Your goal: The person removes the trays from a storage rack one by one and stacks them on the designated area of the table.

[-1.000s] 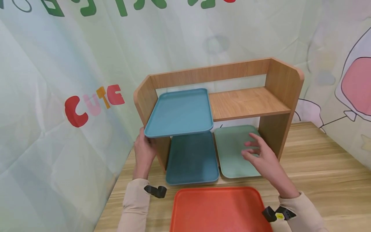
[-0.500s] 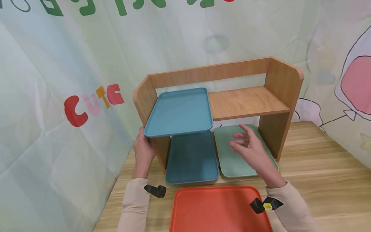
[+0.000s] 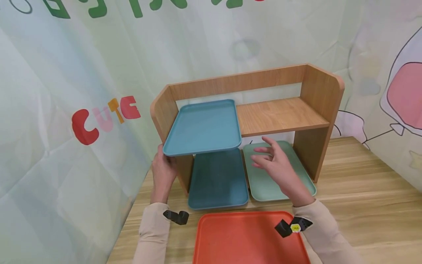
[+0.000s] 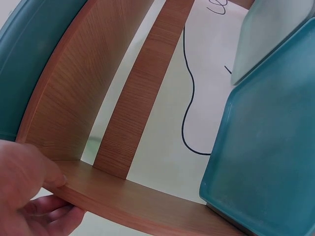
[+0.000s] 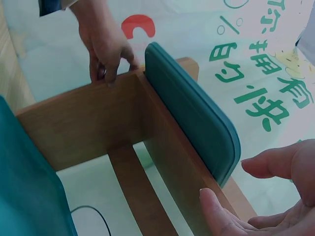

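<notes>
My left hand grips the front edge of the left side panel of a wooden shelf rack. Thumb and fingers lie on opposite faces of that panel in the left wrist view. Just above this hand, a blue tray lies on the left of the upper board, its front edge jutting out. My right hand is held in the air before the rack, fingers spread and slightly bent, holding nothing. In the right wrist view its thumb and fingers are near the blue tray's corner, apparently apart from it.
Below, a darker blue tray and a pale green tray lie side by side in the rack's lower level. An orange-red tray lies on the wooden table in front. A printed cloth hangs behind and to the left.
My right hand has moved left, from over the pale green tray's right part toward the upper blue tray. The left hand has stayed at the side panel; the trays have not moved.
</notes>
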Available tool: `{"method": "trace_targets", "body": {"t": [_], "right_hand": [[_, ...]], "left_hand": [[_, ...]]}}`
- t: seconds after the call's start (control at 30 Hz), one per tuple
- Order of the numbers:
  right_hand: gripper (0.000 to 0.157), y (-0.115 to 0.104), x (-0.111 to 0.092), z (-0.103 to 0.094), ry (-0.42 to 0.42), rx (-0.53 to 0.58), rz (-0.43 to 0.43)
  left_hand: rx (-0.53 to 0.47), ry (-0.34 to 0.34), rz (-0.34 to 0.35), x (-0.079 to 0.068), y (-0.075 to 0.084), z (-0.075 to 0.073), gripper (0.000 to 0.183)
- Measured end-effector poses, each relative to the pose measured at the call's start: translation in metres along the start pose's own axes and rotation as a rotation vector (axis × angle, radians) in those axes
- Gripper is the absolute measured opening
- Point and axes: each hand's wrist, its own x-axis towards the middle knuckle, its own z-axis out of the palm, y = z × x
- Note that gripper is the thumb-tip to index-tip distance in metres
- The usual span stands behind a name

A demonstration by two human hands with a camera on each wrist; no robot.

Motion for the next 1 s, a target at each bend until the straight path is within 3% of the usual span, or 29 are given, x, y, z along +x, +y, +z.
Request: {"method": "trace_targets", "body": {"t": [0.33,0.73,1.0], "right_hand": [[0.080,-0.012,0.008,0.016,-0.039,0.143,0.030],[0.075,-0.022,0.016,0.032,-0.068,0.216,0.043],[0.074,-0.022,0.022,0.038,-0.063,0.273,0.051]], "left_hand": [[0.007,0.010,-0.001,0.001,-0.001,0.001,0.029],[0.015,0.051,0.045,0.000,-0.003,0.003,0.026],[0.021,0.023,0.014,0.000,-0.003,0.002,0.026]]}}
